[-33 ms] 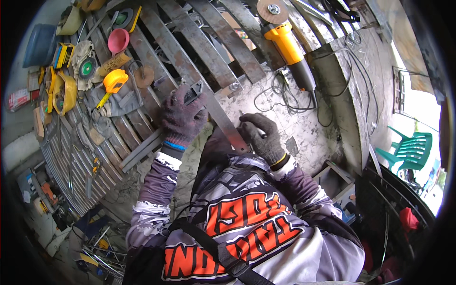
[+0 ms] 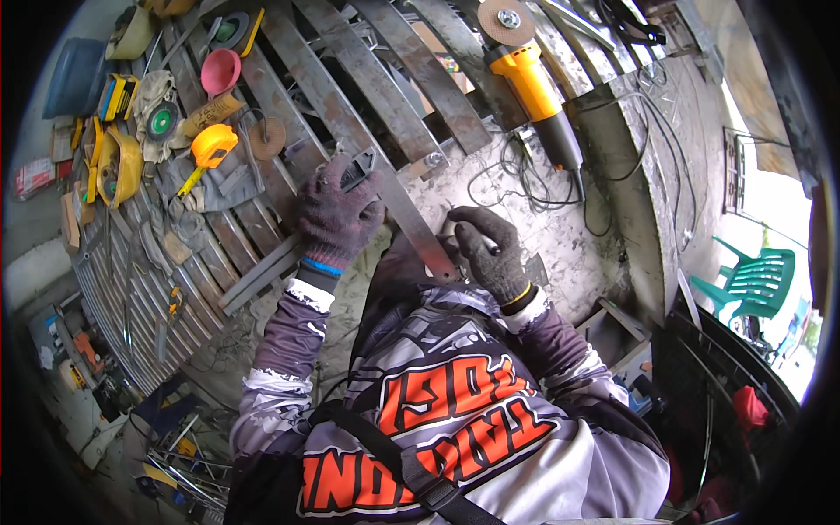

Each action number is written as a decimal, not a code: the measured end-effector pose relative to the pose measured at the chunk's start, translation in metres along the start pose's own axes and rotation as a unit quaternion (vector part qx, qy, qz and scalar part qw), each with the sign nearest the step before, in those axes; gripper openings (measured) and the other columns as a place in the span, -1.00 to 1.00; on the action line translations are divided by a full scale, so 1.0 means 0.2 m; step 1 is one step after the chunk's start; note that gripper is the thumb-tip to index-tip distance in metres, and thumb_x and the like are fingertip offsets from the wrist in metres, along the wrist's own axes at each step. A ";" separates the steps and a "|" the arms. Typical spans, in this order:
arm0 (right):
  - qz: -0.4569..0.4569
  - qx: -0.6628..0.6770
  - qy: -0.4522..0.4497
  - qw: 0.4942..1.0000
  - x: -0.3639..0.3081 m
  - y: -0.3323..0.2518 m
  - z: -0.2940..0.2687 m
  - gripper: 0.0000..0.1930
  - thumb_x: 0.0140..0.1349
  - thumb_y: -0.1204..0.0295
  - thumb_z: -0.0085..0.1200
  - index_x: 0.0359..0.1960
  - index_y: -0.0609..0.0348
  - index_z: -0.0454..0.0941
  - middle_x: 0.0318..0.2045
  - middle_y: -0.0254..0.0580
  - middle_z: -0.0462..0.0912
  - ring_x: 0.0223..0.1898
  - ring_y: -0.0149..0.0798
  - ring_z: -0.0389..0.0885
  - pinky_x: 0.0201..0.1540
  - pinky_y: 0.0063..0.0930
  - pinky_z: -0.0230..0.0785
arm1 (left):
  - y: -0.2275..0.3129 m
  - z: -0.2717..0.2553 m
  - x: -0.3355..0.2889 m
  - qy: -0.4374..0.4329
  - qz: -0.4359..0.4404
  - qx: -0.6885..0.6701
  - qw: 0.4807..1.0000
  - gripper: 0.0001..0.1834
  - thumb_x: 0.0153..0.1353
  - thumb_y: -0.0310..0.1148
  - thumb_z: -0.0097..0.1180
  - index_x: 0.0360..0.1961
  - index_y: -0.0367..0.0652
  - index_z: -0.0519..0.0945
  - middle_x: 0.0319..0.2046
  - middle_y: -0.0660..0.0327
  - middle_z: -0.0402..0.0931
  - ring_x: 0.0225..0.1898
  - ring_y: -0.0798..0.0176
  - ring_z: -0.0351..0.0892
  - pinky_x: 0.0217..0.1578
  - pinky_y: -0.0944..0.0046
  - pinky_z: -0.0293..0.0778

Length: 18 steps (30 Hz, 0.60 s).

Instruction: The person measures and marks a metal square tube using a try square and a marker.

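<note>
Your two gloved hands are apart: the left hand is clamped on one dark metal piece at the upper end of one flat steel bar, and the right hand is curled round one slim tool (mostly hidden in your grip) near the bar's lower end. One yellow grinder lies beyond your right hand; one tape measure and one pink bowl sit leftward.

There are two hands, one grinder, one tape, one pink bowl, one green chair.
</note>
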State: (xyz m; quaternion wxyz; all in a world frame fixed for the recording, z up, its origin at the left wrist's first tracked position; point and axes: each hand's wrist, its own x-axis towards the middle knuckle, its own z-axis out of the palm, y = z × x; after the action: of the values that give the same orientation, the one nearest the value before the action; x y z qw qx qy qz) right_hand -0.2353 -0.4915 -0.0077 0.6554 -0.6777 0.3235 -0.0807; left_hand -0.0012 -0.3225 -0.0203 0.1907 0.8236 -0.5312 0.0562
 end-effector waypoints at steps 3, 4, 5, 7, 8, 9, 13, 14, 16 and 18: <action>-0.097 -0.005 0.034 0.995 0.04 -0.11 -0.01 -0.66 0.39 0.43 0.24 0.13 0.30 0.65 -0.09 0.10 0.76 -0.07 0.01 0.79 0.06 -0.22 0.59 | 0.01 -0.01 0.00 -0.018 -0.021 -0.011 1.000 -0.51 0.05 -0.20 0.36 0.08 0.29 0.73 0.19 -0.01 0.48 0.11 -0.27 0.54 0.10 -0.30 0.45; -0.099 -0.008 0.032 0.995 0.06 -0.14 0.01 -0.66 0.39 0.43 0.24 0.13 0.30 0.65 -0.09 0.10 0.76 -0.07 0.01 0.79 0.06 -0.22 0.59 | 0.01 -0.01 0.00 -0.027 -0.022 -0.009 0.999 -0.52 0.06 -0.18 0.36 0.08 0.29 0.73 0.20 0.00 0.48 0.11 -0.27 0.53 0.10 -0.31 0.45; -0.107 -0.019 0.003 0.994 0.08 -0.16 0.02 -0.66 0.39 0.42 0.24 0.14 0.30 0.64 -0.09 0.11 0.76 -0.06 0.01 0.78 0.07 -0.22 0.59 | 0.01 -0.01 0.00 -0.036 -0.022 -0.007 0.999 -0.53 0.07 -0.16 0.35 0.08 0.30 0.73 0.21 0.01 0.47 0.12 -0.26 0.52 0.10 -0.31 0.45; -0.130 -0.046 -0.043 0.989 0.13 -0.18 0.05 -0.67 0.40 0.39 0.24 0.12 0.29 0.64 -0.08 0.14 0.75 -0.01 0.07 0.78 0.07 -0.21 0.58 | 0.00 0.01 0.00 -0.017 -0.019 -0.006 1.000 -0.54 0.07 -0.15 0.34 0.07 0.30 0.74 0.21 0.02 0.47 0.12 -0.26 0.51 0.10 -0.30 0.45; -0.133 -0.049 -0.046 0.989 0.14 -0.18 0.07 -0.67 0.40 0.39 0.24 0.12 0.29 0.64 -0.08 0.14 0.75 -0.01 0.07 0.78 0.07 -0.21 0.58 | 0.00 0.01 -0.01 -0.002 -0.013 -0.004 1.000 -0.55 0.08 -0.13 0.34 0.06 0.30 0.74 0.20 0.03 0.46 0.13 -0.25 0.50 0.10 -0.30 0.45; -0.132 -0.041 -0.051 0.989 0.15 -0.19 0.09 -0.67 0.40 0.38 0.24 0.12 0.29 0.64 -0.07 0.14 0.75 -0.01 0.09 0.78 0.07 -0.20 0.58 | 0.00 0.02 -0.02 0.001 -0.016 -0.004 1.000 -0.55 0.08 -0.13 0.34 0.06 0.30 0.74 0.20 0.03 0.46 0.13 -0.25 0.50 0.10 -0.30 0.45; -0.145 -0.037 -0.043 0.988 0.19 -0.16 0.12 -0.67 0.41 0.36 0.23 0.12 0.28 0.64 -0.06 0.14 0.75 0.01 0.14 0.77 0.08 -0.19 0.58 | 0.01 0.02 -0.01 -0.013 -0.034 0.005 0.999 -0.57 0.07 -0.11 0.34 0.04 0.34 0.76 0.20 0.06 0.46 0.12 -0.22 0.49 0.10 -0.29 0.45; -0.140 -0.034 -0.043 0.989 0.19 -0.16 0.12 -0.67 0.41 0.36 0.23 0.12 0.28 0.64 -0.06 0.14 0.75 0.01 0.13 0.78 0.08 -0.19 0.58 | 0.01 0.02 -0.01 -0.014 -0.036 0.006 0.999 -0.57 0.07 -0.11 0.35 0.03 0.34 0.77 0.20 0.07 0.46 0.12 -0.21 0.49 0.10 -0.28 0.45; -0.141 -0.036 -0.044 0.988 0.19 -0.17 0.12 -0.66 0.41 0.36 0.23 0.12 0.28 0.64 -0.06 0.14 0.75 0.01 0.11 0.78 0.08 -0.19 0.58 | 0.02 0.00 -0.01 -0.014 -0.036 0.007 0.999 -0.55 0.07 -0.13 0.35 0.06 0.32 0.76 0.18 0.03 0.47 0.12 -0.24 0.51 0.06 -0.26 0.47; -0.142 -0.037 -0.042 0.988 0.20 -0.17 0.13 -0.66 0.41 0.36 0.23 0.13 0.28 0.64 -0.06 0.14 0.75 0.00 0.09 0.78 0.09 -0.19 0.57 | 0.02 0.00 -0.01 -0.015 -0.035 0.007 0.999 -0.52 0.07 -0.14 0.35 0.09 0.29 0.74 0.16 -0.01 0.48 0.13 -0.26 0.54 0.02 -0.24 0.49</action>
State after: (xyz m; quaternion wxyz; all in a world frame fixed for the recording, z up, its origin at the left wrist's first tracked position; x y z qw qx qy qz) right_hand -0.1792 -0.4947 0.0079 0.6246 -0.7435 0.1987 -0.1325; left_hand -0.0061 -0.3225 -0.0204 0.1791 0.8436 -0.5046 0.0410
